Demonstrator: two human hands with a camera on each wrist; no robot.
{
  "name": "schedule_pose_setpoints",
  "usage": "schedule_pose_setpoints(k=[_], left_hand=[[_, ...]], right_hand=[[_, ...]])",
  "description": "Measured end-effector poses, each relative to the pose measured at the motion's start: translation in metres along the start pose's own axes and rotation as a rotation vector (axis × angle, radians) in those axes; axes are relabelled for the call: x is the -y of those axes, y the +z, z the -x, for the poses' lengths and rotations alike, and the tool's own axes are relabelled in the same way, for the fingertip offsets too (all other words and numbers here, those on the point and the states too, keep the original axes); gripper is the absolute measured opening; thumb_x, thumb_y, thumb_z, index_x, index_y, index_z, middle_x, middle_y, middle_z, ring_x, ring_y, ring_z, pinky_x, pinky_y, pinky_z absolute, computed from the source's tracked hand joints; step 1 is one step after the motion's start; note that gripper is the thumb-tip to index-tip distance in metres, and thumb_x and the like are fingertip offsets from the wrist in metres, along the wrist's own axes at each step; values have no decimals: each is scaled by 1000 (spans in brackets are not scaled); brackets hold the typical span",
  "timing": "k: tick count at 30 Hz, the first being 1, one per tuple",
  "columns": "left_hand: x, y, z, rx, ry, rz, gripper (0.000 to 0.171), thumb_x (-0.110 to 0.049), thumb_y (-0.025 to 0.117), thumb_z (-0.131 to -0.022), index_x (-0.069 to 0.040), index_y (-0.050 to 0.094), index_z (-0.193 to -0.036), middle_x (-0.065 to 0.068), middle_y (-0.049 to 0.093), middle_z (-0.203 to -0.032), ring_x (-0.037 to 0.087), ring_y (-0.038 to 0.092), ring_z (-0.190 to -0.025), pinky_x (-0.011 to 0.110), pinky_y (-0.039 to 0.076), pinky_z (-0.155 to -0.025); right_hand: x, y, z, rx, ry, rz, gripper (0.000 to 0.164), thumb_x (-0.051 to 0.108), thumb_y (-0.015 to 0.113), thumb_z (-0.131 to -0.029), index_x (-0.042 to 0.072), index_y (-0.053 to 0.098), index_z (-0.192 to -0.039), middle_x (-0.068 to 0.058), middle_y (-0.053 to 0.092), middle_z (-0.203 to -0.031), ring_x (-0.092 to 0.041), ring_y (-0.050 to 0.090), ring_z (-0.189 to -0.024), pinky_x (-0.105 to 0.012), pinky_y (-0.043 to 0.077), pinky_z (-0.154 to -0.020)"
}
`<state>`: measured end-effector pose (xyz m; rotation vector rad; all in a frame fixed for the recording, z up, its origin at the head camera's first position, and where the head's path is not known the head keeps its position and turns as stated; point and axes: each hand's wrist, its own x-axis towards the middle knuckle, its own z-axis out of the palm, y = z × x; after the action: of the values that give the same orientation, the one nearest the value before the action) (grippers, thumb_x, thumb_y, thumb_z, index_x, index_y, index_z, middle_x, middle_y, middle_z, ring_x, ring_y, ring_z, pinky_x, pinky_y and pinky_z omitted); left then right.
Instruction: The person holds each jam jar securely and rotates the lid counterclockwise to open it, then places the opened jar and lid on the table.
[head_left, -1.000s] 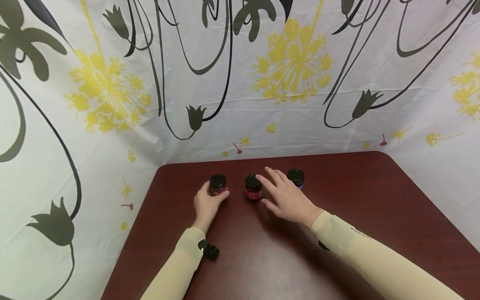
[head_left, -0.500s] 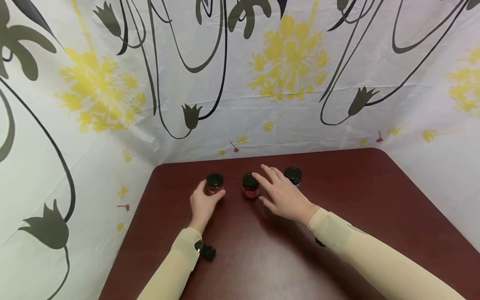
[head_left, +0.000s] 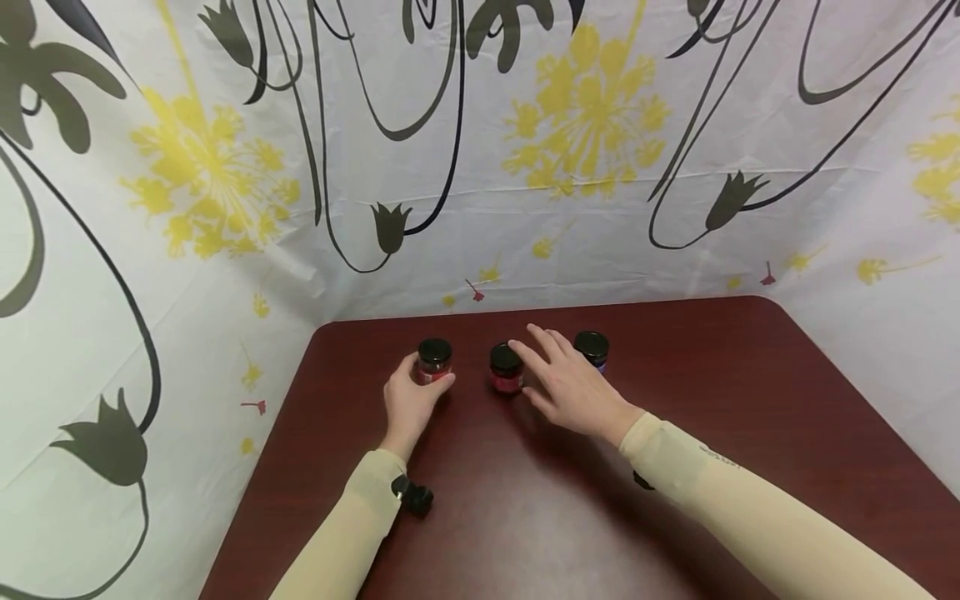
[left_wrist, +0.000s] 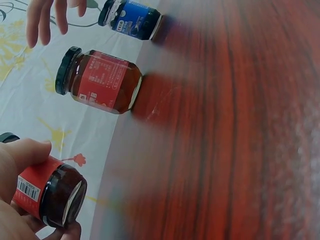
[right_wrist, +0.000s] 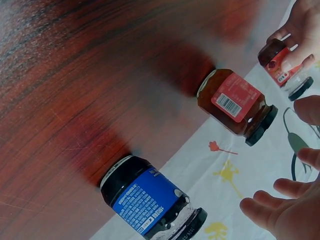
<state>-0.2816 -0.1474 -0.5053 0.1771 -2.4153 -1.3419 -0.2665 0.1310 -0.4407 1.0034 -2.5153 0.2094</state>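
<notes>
One of three jars in hand: left hand (head_left: 409, 402) grips the left red jar (head_left: 435, 358), seemingly just off the surface (head_left: 472, 492). Middle red jar (right_wrist: 232, 103) and right blue jar (right_wrist: 148, 199) stand ungrasped. Right hand (head_left: 576, 389) spread wide, empty, near both. Versus earlier: left jar slightly higher; rest about unchanged.

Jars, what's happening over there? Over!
Left hand gripping left red jar. Right hand empty, near middle red jar. Blue jar standing, partly hidden behind right hand in head view.
</notes>
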Motion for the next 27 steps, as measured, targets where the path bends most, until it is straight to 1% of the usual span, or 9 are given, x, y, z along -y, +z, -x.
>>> schedule_pose_setpoints(k=[6,10,18,23,27], left_hand=[[-3,-2,1,21,7,7,66,-50,77,-63,-29,54,-121,-7,58,-107,14,53,-98,41,46,-80],[-3,-2,3,12,29,-3,66,-48,78,-63,-29,53,-122,-8,58,-109,13,53,-98,40,46,-79],[-4,-3,6,-3,51,-14,64,-47,78,-63,-33,53,-120,-10,58,-107,11,53,-96,39,48,-76],[-9,-5,8,11,54,-19,63,-49,77,-63,-34,53,-120,-11,58,-107,11,53,-96,39,48,-76],[-13,-5,9,17,68,-29,62,-46,78,-63,-33,54,-119,-11,58,-107,11,54,-97,41,47,-78]], right_hand=[[-2,-1,-2,-7,13,-8,74,35,63,-80,18,28,-143,-16,22,-145,-35,32,-124,-49,34,-94],[-2,-1,-4,-19,15,-37,73,34,63,-80,18,29,-143,-14,22,-145,-35,31,-124,-49,33,-95],[1,-1,-8,-30,22,-84,72,36,63,-81,19,29,-143,-10,17,-147,-33,29,-127,-48,34,-94],[2,-1,-11,-30,22,-86,71,36,62,-82,19,29,-142,-9,17,-147,-32,28,-127,-47,33,-95],[2,-2,-14,-37,23,-90,70,37,62,-82,20,30,-142,-9,18,-147,-31,28,-128,-47,33,-96]])
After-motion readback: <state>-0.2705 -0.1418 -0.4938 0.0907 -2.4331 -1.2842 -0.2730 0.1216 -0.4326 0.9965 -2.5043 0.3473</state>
